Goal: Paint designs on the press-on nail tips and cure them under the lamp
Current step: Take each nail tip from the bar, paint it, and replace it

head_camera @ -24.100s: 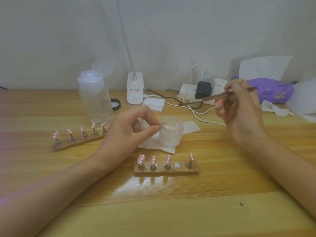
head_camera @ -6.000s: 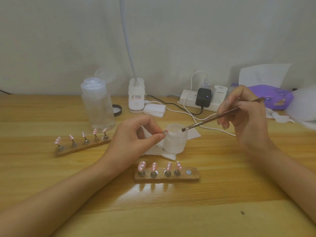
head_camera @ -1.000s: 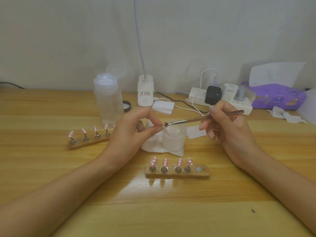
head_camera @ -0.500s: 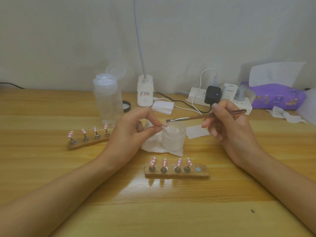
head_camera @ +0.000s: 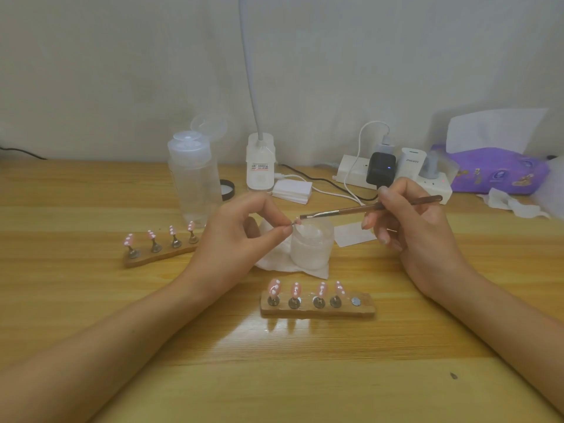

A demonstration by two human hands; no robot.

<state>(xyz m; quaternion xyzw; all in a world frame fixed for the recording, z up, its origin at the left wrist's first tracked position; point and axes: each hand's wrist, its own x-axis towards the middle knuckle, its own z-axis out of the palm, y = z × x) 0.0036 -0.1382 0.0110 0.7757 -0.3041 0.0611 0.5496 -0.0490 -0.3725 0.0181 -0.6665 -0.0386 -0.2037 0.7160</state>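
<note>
Wooden table (head_camera: 91, 315) bears near nail stand (head_camera: 317, 312), far nail stand (head_camera: 152, 260), bottle (head_camera: 193, 184), lamp base (head_camera: 260, 175), power strip (head_camera: 351, 175) — and a tissue (head_camera: 274, 261)

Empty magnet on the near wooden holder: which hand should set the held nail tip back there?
Left, probably. The left hand pinches the nail tip, while the right hand is occupied holding the brush. The empty magnet lies at the right end of the holder, in front of both hands.

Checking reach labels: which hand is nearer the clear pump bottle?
Left. The left hand sits just right of the clear pump bottle; the right hand is farther right, past the frosted jar.
</note>
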